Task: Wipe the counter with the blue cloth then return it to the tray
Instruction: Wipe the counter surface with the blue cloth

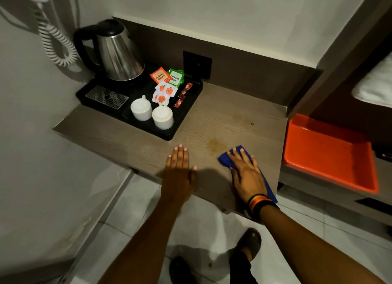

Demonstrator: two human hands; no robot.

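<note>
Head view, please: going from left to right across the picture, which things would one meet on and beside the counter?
Coiled cord → kettle → white cups → left hand → brown stain → right hand pressing the blue cloth → orange tray.

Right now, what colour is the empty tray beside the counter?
Bright orange. The tray shows best in the head view, right of the counter.
</note>
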